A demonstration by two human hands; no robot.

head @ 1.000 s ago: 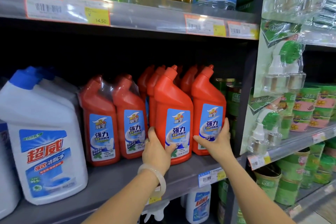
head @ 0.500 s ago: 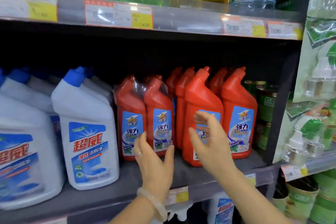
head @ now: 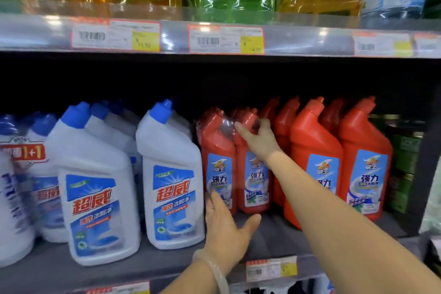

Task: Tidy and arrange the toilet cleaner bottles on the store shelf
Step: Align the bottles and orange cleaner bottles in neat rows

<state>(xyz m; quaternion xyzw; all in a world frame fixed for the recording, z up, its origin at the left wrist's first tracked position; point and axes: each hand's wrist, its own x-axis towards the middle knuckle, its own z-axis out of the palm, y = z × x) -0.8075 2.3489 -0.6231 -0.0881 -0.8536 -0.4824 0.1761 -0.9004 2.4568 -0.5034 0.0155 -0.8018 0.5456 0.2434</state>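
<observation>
Shrink-wrapped red twin-pack [head: 235, 162] sits mid-shelf; my right hand [head: 259, 138] grips its necks, my left hand [head: 225, 227] spreads open at its base. If I tug the top, I'd expect it to tip into the white bottle [head: 171, 179] just beside.

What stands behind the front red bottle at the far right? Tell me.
Behind the far-right red bottle the neck and shoulder of another red bottle show. Its body and anything deeper in the dark shelf are covered.
</observation>
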